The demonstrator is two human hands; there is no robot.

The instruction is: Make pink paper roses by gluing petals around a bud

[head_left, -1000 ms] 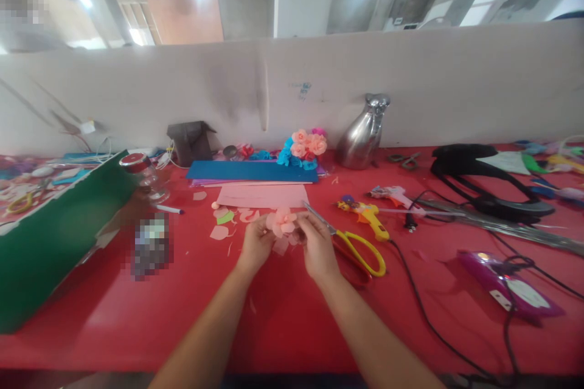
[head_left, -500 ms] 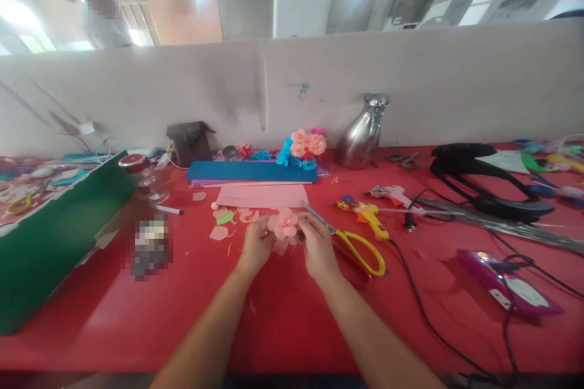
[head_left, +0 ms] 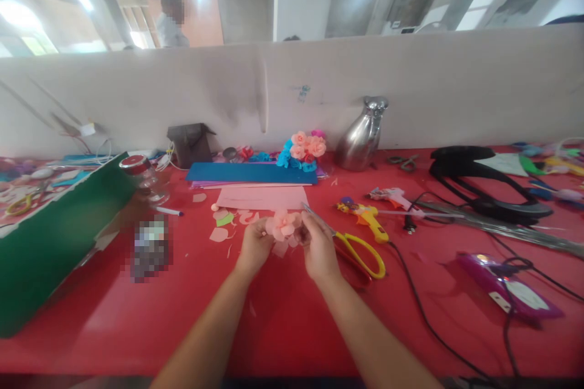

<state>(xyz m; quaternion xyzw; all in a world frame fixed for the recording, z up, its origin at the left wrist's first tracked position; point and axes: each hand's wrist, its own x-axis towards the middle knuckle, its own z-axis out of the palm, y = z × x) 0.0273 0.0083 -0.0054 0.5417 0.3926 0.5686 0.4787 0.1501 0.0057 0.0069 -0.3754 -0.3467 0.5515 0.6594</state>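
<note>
Your left hand (head_left: 254, 247) and your right hand (head_left: 318, 246) meet over the red table (head_left: 283, 316), and between them sits a pink paper flower (head_left: 281, 225). Your left fingers pinch its near left edge; your right fingers close on its right side, so both hands are shut on that one bloom, held just above the tabletop. Loose pink petals hang under it, between your knuckles.

Just right of your right hand lie the yellow-handled scissors (head_left: 360, 249), blades pointing back toward the flower, nearly touching your fingers. Beyond the flower lies a pink paper sheet (head_left: 262, 197), with a blue sheet (head_left: 250, 172) behind it. Pink and green paper scraps (head_left: 225, 219) are scattered to the left of your left hand.

Further right, a yellow glue gun (head_left: 367, 217) rests on the table, its black cord running toward you. A silver vase (head_left: 362, 134) stands against the back wall, beside a cluster of finished flowers (head_left: 305, 147). A green box (head_left: 55, 237) sits far left.
</note>
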